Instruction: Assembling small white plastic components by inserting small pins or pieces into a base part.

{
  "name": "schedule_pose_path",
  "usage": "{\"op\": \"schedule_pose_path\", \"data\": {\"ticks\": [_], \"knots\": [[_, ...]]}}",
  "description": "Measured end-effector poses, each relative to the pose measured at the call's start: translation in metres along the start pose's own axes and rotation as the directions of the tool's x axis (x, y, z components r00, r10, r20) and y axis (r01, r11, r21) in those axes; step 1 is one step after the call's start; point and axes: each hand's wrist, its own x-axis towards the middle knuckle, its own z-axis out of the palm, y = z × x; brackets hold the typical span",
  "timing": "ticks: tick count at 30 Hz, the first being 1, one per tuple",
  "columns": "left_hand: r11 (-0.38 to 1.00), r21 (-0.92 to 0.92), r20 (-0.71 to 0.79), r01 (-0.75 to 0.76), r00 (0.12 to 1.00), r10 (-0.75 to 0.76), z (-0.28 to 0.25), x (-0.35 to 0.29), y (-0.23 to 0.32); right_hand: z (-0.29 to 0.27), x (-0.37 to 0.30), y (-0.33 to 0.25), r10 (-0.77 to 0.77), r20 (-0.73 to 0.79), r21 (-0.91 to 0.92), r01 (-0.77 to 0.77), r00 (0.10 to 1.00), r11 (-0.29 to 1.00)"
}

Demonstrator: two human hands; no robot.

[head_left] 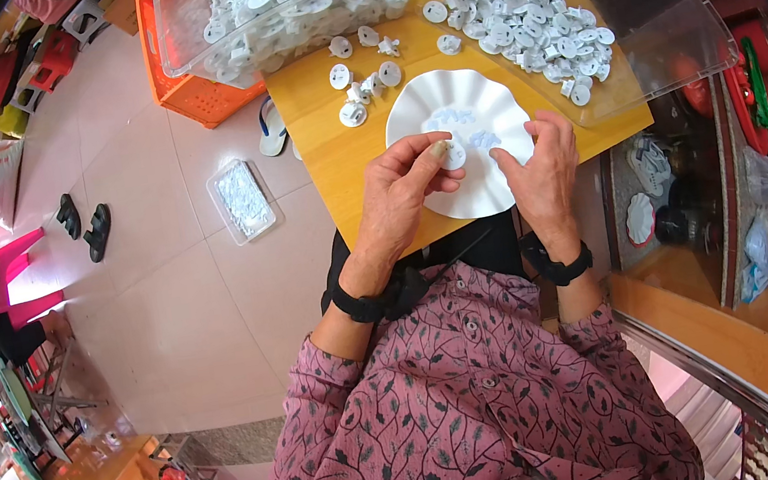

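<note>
Between the thumb and fingers of my left hand (396, 187) is a small round white plastic part (454, 155), held over the left side of a white scalloped plate (484, 196). My right hand (544, 176) is at the plate's right rim, its thumb and fingers apart and nothing visible between them. Small pale translucent pieces (484, 138) lie in two patches on the plate, between my hands. Several loose white plastic parts (340, 76) sit on the yellow table (316, 141) to the left of the plate. A larger heap of like parts (530, 23) spreads beyond it.
A clear bin (302, 6) full of white parts stands at the far left, by an orange crate (202, 99). Another clear bin (669, 33) rests at the right. On the floor are a small clear box (243, 201), a slipper (271, 128) and black sandals (97, 231).
</note>
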Motion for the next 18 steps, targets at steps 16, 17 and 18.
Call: {"op": "schedule_pose_path", "data": {"ticks": [16, 17, 18], "knots": [[1.0, 0.003, 0.007, -0.004, 1.0, 0.004, -0.004, 0.001, -0.003, -0.014, -0.002, 0.017, 0.227, 0.108, 0.156, -0.242, 0.968, 0.958], [1.0, -0.004, 0.01, -0.006, 1.0, 0.006, -0.004, 0.0, -0.003, -0.013, -0.002, 0.019, 0.234, 0.112, 0.211, -0.253, 0.966, 0.944], [1.0, -0.01, 0.013, -0.007, 1.0, 0.007, -0.003, 0.0, -0.003, -0.012, -0.002, 0.022, 0.236, 0.11, 0.211, -0.255, 0.966, 0.944]]}}
